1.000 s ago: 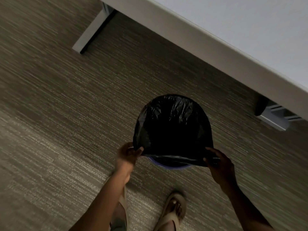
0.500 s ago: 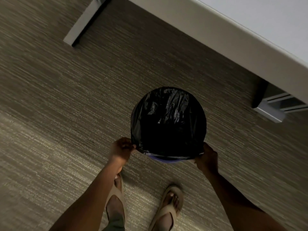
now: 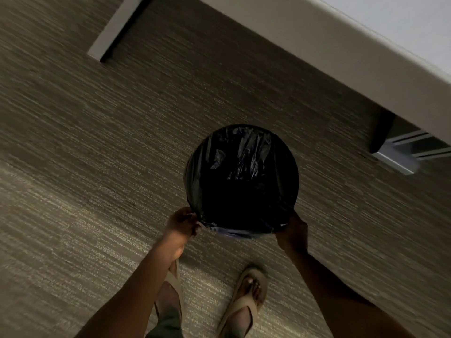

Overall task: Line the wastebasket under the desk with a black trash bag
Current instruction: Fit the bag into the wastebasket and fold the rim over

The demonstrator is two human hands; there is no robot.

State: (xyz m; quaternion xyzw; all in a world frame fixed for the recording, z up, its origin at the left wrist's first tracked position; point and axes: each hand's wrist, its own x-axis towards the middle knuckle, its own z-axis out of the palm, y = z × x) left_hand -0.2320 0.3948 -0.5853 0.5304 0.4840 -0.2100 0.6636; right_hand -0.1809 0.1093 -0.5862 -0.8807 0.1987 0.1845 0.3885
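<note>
A round wastebasket stands on the carpet in front of me, its bluish rim [image 3: 234, 233] showing only at the near edge. A black trash bag [image 3: 240, 167] sits inside it and is folded over the rim almost all the way round. My left hand [image 3: 181, 224] pinches the bag's edge at the near left of the rim. My right hand [image 3: 294, 231] grips the bag's edge at the near right. The basket's wall is hidden by the bag and by the view from above.
A white desk top [image 3: 341, 45] runs across the upper right, with a grey desk foot [image 3: 114, 30] at the upper left and another metal foot [image 3: 400, 157] at the right. My two sandalled feet [image 3: 246, 303] stand on striped carpet [image 3: 85, 167] just behind the basket.
Both hands have pulled the bag's near edge down over the rim, so less of the blue rim shows. The view has shifted, with the basket now closer to centre.
</note>
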